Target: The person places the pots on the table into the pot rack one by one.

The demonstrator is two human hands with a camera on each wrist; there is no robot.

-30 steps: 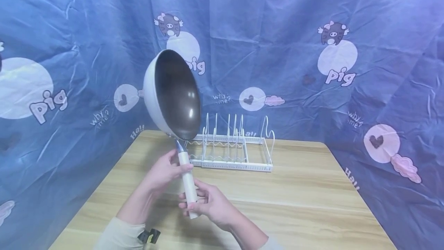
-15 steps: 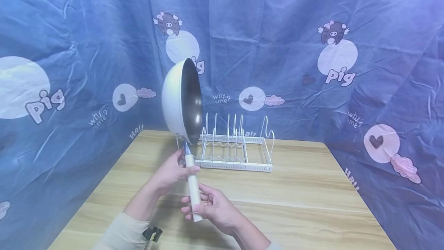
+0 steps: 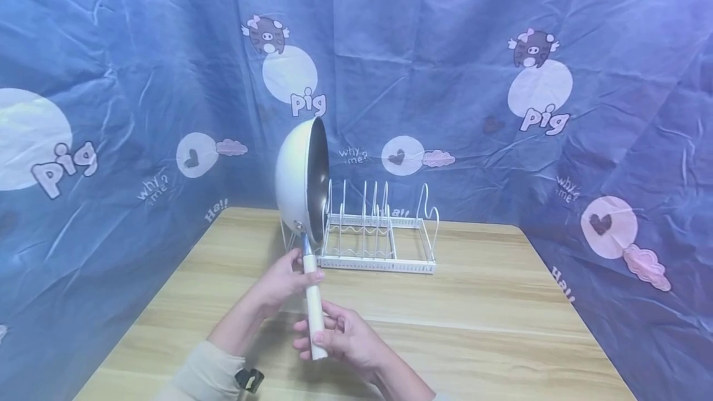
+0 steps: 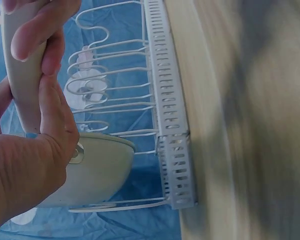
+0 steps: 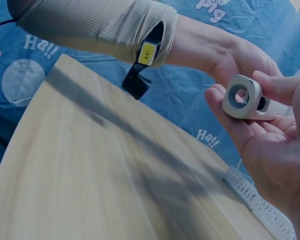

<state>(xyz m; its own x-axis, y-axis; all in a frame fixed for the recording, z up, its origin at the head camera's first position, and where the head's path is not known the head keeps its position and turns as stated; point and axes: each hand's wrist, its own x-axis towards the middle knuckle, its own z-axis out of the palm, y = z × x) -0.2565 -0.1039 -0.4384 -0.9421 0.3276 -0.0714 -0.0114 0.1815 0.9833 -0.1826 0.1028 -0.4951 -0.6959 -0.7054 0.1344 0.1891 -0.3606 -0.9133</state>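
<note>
A deep frying pan [image 3: 292,172], white outside and dark inside, stands on edge in the head view, its inside turned to the right. Its white handle [image 3: 314,305] points down toward me. My left hand [image 3: 284,280] holds the handle near the pan, thumb across the front. Lower down, my right hand [image 3: 348,336] pinches the handle's end between thumb and fingers. The pan overlaps the left end of a white wire pan rack [image 3: 379,265]. In the left wrist view, the pan body [image 4: 102,165] sits between the rack's end wire [image 4: 120,206] and the neighbouring dividers.
The rack stands on a wooden table [image 3: 468,320], with several upright wire dividers and a curved wire [image 3: 431,215] at its right end. Blue printed cloth [image 3: 468,79] hangs behind and at both sides. A black strap device [image 3: 250,380] sits at the left sleeve.
The pan has moved right and down toward the rack's left end. It has turned from showing its dark inside to nearly edge-on. Both hands have moved along with the handle.
</note>
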